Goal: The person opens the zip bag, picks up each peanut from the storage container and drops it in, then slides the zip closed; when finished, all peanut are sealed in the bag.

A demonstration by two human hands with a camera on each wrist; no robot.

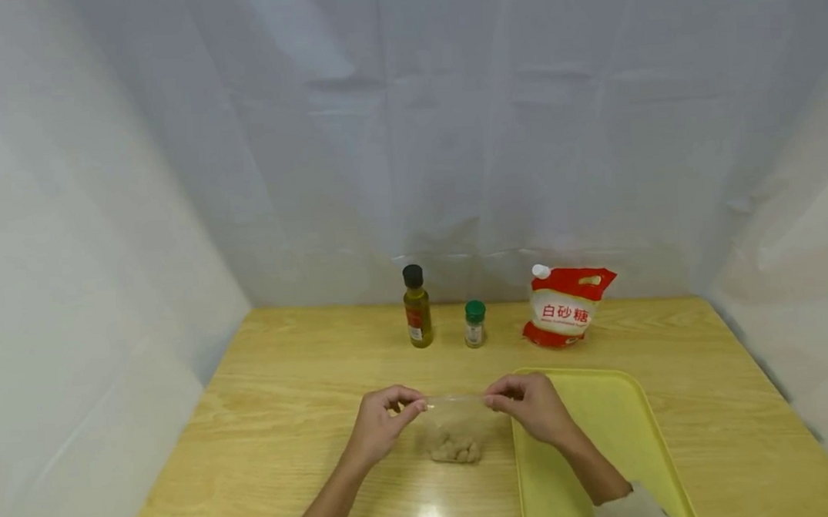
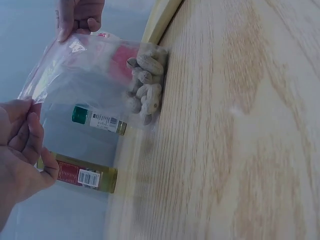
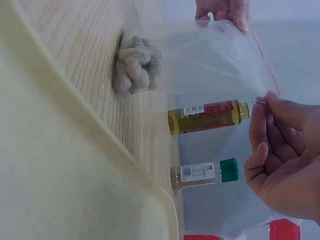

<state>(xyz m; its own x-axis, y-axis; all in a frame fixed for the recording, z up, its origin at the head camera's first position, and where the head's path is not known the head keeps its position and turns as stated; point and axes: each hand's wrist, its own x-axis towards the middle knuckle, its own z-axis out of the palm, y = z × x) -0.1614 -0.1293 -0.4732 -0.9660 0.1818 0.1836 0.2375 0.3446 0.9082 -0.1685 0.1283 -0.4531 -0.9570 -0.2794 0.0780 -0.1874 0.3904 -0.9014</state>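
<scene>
A clear zip bag (image 2: 85, 70) with a red line along its top edge stands upright between the two hands. Several unshelled peanuts (image 2: 145, 80) lie in its bottom, close over the wood. My left hand (image 1: 382, 422) pinches one top corner between thumb and forefinger. At the opposite corner my right hand (image 1: 531, 407) pinches the bag the same way, its other fingers curled in. In the right wrist view the peanuts (image 3: 136, 65) sit bunched at the bag's lower end.
A yellow tray (image 1: 593, 389) lies to the right, under the right forearm. Along the back stand an oil bottle (image 1: 418, 308) with a black cap, a small green-capped spice jar (image 1: 475, 325) and a red-and-white sugar pouch (image 1: 565, 306). Pale sheeting (image 1: 437, 149) hangs behind the wooden table (image 1: 288, 395).
</scene>
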